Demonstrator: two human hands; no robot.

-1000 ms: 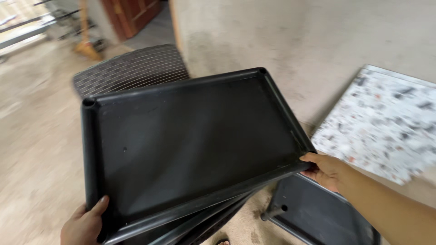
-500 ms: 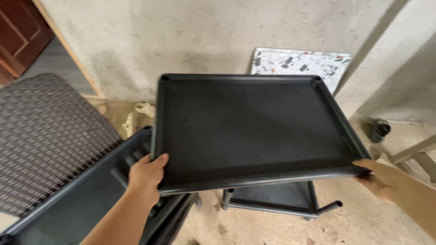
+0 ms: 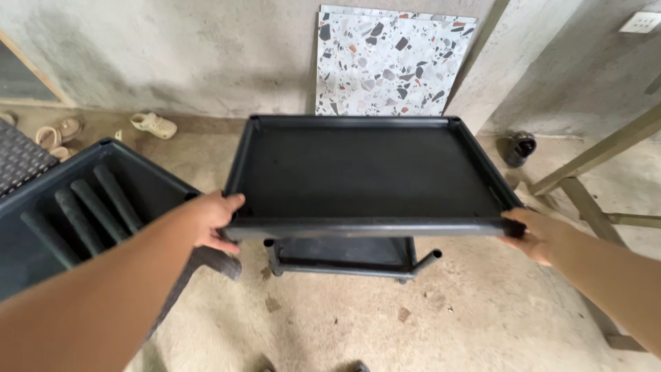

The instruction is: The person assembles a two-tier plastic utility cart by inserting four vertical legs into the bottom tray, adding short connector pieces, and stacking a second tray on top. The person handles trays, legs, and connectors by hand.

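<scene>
We hold a black rectangular tray [image 3: 368, 176] out in front of us, level, its long axis running left to right across our view. Our left hand [image 3: 206, 222] closes on the near left corner, fingers curled over the rim and pinching it; our right hand [image 3: 537, 233] does the same at the near right corner, the grip pressed onto the edge with the thumb on top. Both hands sit on the near long edge, about equally far from the tray's middle, so neither is nearer. Directly beneath the tray, and almost square with it, stands a black cart base [image 3: 344, 256] on the concrete floor [image 3: 358, 324], with a lower shelf and short posts showing (most of it is hidden by the tray). To our left lies another black tray [image 3: 69, 207] holding several dark tubes [image 3: 93, 207]. A speckled tile [image 3: 392, 62] leans against the wall beyond.
</scene>
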